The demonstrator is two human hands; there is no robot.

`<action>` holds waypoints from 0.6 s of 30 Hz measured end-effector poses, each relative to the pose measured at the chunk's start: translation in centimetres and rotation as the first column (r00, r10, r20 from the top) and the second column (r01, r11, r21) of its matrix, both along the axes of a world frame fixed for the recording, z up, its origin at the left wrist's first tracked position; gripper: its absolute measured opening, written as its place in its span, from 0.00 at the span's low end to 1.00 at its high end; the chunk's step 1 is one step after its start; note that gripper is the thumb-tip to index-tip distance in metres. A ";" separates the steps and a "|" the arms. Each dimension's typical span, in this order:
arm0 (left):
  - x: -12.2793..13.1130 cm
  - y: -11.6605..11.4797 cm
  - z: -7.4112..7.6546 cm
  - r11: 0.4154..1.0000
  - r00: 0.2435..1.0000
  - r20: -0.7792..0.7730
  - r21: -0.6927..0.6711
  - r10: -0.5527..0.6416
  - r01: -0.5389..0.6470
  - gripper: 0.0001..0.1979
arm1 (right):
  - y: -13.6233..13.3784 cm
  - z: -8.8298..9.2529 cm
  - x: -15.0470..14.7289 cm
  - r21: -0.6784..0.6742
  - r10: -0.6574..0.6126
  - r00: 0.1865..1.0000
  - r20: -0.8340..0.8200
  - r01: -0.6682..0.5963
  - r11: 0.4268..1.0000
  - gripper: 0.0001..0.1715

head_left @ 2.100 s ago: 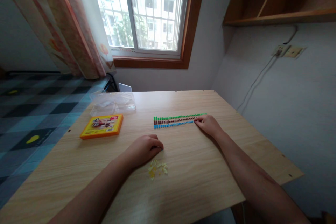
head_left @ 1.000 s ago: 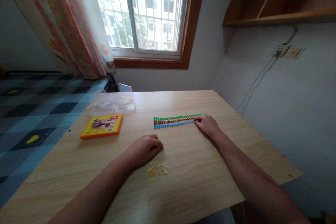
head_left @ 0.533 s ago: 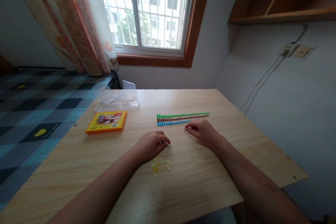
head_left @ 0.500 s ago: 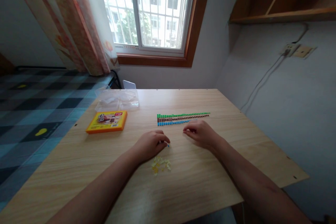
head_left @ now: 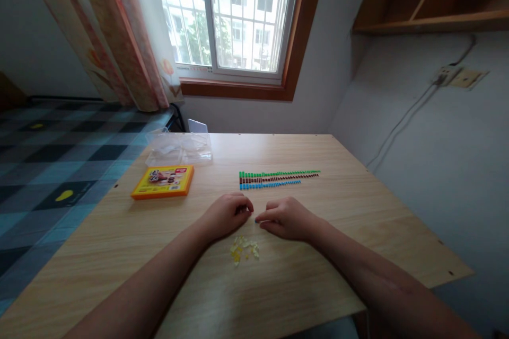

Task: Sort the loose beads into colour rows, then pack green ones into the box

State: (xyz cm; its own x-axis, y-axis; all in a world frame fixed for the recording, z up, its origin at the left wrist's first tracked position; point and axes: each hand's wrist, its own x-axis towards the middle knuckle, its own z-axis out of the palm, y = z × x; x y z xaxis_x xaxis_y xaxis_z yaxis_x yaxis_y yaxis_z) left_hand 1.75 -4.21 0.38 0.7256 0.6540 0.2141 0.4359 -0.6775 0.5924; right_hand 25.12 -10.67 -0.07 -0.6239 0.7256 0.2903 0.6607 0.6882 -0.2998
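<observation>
My left hand (head_left: 227,215) rests on the wooden table (head_left: 318,254) with its fingers curled shut; what they hold is hidden. My right hand (head_left: 285,218) lies beside it, fingertips pinched together at a tiny blue piece (head_left: 256,220) between the two hands. Just in front of the hands lies a small heap of yellow pieces (head_left: 243,249). Farther back, three straight rows of tiny pieces run side by side: a green row (head_left: 278,174), a brown row (head_left: 278,178) and a shorter blue row (head_left: 269,184).
An orange flat box (head_left: 163,181) lies at the left of the table, with a clear plastic tray (head_left: 178,148) behind it. A checked bed cover (head_left: 47,169) is to the left. A window, curtain, wall socket and wooden shelf are beyond.
My right hand has left the right end of the rows and drawn back left to meet my left hand's fingertips. The left hand has stayed put. The view has shifted slightly.
</observation>
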 end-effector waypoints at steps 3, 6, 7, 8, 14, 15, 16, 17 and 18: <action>0.0 0.0 0.0 1.000 1.000 0.000 -0.009 -0.003 0.003 0.09 | -0.1 0.3 -0.1 0.006 0.000 1.000 0.007 0.000 1.000 0.09; 0.0 -0.1 0.1 1.000 1.000 -0.008 -0.014 0.014 -0.014 0.09 | -0.2 0.8 0.3 -0.020 -0.001 1.000 0.013 0.001 1.000 0.08; -0.1 -0.2 0.2 1.000 1.000 -0.016 -0.014 0.024 -0.024 0.09 | -0.2 1.0 0.6 -0.039 -0.002 1.000 0.013 0.003 0.999 0.08; -0.1 -0.2 0.2 0.999 0.999 -0.025 -0.012 0.031 -0.032 0.09 | -0.2 1.2 1.0 -0.058 -0.010 1.000 0.013 0.011 0.998 0.08; -0.2 -0.3 0.3 1.000 0.999 -0.045 -0.017 0.024 -0.025 0.09 | 0.7 2.3 5.8 -0.212 -0.223 0.974 0.048 0.228 0.950 0.09; -0.3 -0.2 0.3 0.999 0.999 -0.045 -0.021 0.023 -0.024 0.09 | 0.9 2.4 6.9 -0.244 -0.278 0.959 0.060 0.284 0.927 0.09; -0.3 -0.2 0.3 0.999 0.999 -0.045 -0.025 0.022 -0.023 0.09 | 1.2 2.4 8.1 -0.267 -0.337 0.939 0.071 0.343 0.900 0.09; -0.3 -0.2 0.3 0.999 0.999 -0.045 -0.028 0.023 -0.024 0.09 | 1.4 2.5 9.2 -0.281 -0.398 0.914 0.078 0.403 0.871 0.08; -0.3 -0.3 0.3 0.999 0.999 -0.045 -0.032 0.024 -0.025 0.10 | 1.8 2.4 10.3 -0.284 -0.451 0.888 0.085 0.456 0.844 0.08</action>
